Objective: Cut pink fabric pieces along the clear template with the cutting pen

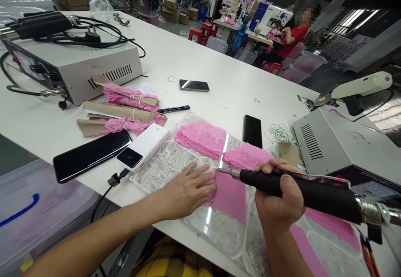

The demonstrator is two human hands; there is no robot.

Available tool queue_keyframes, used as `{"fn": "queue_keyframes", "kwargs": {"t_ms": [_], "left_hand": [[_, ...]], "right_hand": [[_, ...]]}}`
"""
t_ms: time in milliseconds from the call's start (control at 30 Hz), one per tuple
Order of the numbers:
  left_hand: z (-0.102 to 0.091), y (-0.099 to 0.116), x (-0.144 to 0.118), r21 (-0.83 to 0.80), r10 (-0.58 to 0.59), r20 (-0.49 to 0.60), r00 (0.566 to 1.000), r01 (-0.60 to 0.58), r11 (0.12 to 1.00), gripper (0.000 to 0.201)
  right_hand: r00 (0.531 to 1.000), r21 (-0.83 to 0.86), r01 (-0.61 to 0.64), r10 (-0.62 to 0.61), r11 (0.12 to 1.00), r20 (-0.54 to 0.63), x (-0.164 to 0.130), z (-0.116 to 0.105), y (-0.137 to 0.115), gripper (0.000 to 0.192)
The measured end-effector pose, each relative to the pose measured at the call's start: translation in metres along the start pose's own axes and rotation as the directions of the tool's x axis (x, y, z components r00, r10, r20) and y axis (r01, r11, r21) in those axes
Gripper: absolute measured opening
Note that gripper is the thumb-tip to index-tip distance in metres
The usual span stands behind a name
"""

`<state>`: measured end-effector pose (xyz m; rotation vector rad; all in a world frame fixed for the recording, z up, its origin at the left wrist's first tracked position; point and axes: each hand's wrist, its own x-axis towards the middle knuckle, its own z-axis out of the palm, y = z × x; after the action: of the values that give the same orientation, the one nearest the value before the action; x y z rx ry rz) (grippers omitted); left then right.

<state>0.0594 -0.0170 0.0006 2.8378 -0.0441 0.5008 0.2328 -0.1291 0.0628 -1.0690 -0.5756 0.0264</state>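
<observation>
Tool [328, 199] clamped in the right hand [280, 202], tip [225, 171] at pink fabric [232, 197] on the table [216, 101]; left hand [188, 191] splayed flat over the fabric's edge! Down left, translucent bin [65, 189] (contents too hazy to tell); farther back, clear tub [316, 61], pink material [306, 65] inside.

White power bank [155, 139] beside large black phone [90, 156], black pen [173, 109], red stools [195, 34] beyond

Pink lacy fabric [202, 137], plain pink panel [232, 193], black tool [328, 197], white table [219, 101], yellow-black checked garment [169, 260]
</observation>
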Motion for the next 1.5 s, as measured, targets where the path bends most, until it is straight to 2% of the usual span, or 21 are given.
{"fn": "queue_keyframes", "kwargs": {"t_ms": [133,300,400,533,667,833,1133,1333,1500], "left_hand": [[-0.005,0.002,-0.001,-0.006,0.033,-0.027,0.999,-0.033,0.999,0.032],[-0.009,0.016,0.013,0.008,0.106,-0.074,0.992,-0.106,0.994,0.028],[0.000,0.029,0.032,0.020,0.120,-0.066,0.991,-0.119,0.993,0.024],[0.017,0.043,0.055,0.044,0.088,-0.023,0.996,-0.087,0.995,0.020],[0.027,0.052,0.065,0.106,0.050,-0.040,0.998,-0.046,0.993,0.033],[0.032,0.055,0.063,0.117,0.035,0.012,0.999,-0.037,0.992,0.052],[0.035,0.050,0.062,0.060,0.058,0.054,0.997,-0.061,0.996,0.050],[0.032,0.051,0.063,0.033,0.031,0.077,0.997,-0.034,0.999,0.049],[0.032,0.052,0.064,0.036,0.030,0.079,0.996,-0.033,0.999,0.047]], "right_hand": [[0.995,-0.039,0.025,-0.029,0.999,-0.100,0.012,-0.015,-0.017,0.012],[0.990,-0.109,0.057,-0.071,0.992,-0.126,0.020,-0.049,-0.031,0.015],[0.989,-0.098,0.048,-0.061,0.994,-0.135,0.021,-0.064,-0.031,0.015],[0.989,-0.056,0.063,-0.070,0.996,-0.129,0.021,-0.074,-0.028,0.016],[0.983,-0.015,0.069,-0.070,0.998,-0.167,0.020,-0.079,-0.027,0.016],[0.981,0.014,0.024,-0.021,1.000,-0.194,0.018,-0.081,-0.025,0.016],[0.979,0.021,0.035,-0.030,0.999,-0.203,0.020,-0.077,-0.022,0.016],[0.976,0.021,0.015,-0.010,1.000,-0.216,0.019,-0.074,-0.020,0.017],[0.986,0.021,0.037,-0.033,0.999,-0.163,0.017,-0.073,-0.016,0.016]]}}
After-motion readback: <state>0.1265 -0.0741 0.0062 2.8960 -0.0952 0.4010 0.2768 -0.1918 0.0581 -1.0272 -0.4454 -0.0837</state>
